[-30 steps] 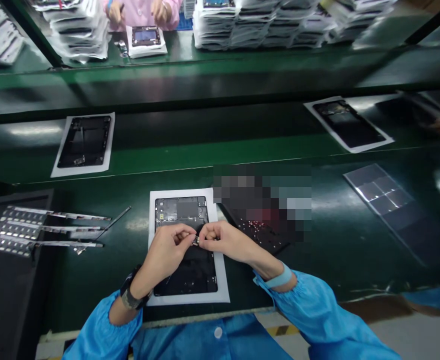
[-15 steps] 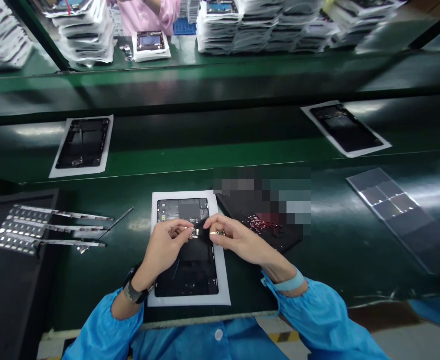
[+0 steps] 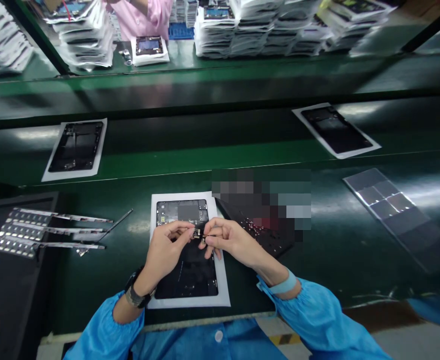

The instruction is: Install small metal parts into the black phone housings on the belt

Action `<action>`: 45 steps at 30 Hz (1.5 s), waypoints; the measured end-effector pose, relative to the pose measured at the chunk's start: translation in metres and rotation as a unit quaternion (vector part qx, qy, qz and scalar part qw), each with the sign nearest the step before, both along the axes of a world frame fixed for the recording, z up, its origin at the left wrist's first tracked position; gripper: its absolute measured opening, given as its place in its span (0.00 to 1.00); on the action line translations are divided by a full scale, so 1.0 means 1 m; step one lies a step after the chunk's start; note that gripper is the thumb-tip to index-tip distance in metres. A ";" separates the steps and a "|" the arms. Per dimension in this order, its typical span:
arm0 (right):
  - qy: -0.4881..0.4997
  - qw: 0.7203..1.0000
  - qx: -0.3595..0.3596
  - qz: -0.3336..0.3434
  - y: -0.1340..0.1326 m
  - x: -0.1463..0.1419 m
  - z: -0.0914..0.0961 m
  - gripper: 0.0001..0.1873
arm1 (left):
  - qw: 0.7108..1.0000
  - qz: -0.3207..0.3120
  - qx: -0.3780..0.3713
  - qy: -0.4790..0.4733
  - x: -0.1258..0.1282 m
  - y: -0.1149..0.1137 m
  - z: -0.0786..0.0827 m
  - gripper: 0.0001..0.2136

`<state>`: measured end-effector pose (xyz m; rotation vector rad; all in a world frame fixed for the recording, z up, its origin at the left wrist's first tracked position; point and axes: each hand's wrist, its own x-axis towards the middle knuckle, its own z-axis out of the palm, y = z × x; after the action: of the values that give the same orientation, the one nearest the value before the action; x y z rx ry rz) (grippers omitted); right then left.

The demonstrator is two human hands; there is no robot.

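Between the thumb and fingers of my left hand (image 3: 169, 247) is a small circuit board (image 3: 196, 233) with pale metal contacts. My right hand (image 3: 229, 240) is closed in a pinch close beside it, on a tiny gold-coloured part (image 3: 204, 240) whose kind I cannot make out. Both hands hover over a black tablet housing (image 3: 190, 280), which lies open side up on a white sheet (image 3: 223, 295). My fingers hide part of the housing's middle.
Left are metallic strips (image 3: 73, 230) and a black tray (image 3: 17, 285). Right lie a dark mat (image 3: 276, 240) with small red and pale parts, and clear plastic sheets (image 3: 388, 200). More housings (image 3: 78, 147) rest on the belt (image 3: 190, 130). A person in pink (image 3: 143, 20) stands behind stacks (image 3: 216, 37).
My right hand has moved left, bringing its small part up to the board in my left hand. Its lower fingers now spread downward. The view has shifted slightly.
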<state>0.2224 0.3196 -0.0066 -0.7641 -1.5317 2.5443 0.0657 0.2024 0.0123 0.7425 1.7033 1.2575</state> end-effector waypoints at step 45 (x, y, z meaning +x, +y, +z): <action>-0.050 0.654 0.654 0.376 -0.057 0.007 0.009 0.07 | 0.981 0.189 -0.014 -0.040 0.032 -0.100 -0.016 0.09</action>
<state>0.2295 0.2628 0.0021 0.0292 -3.3565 0.7575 0.0974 0.1023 -0.0033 0.3523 1.8466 1.4929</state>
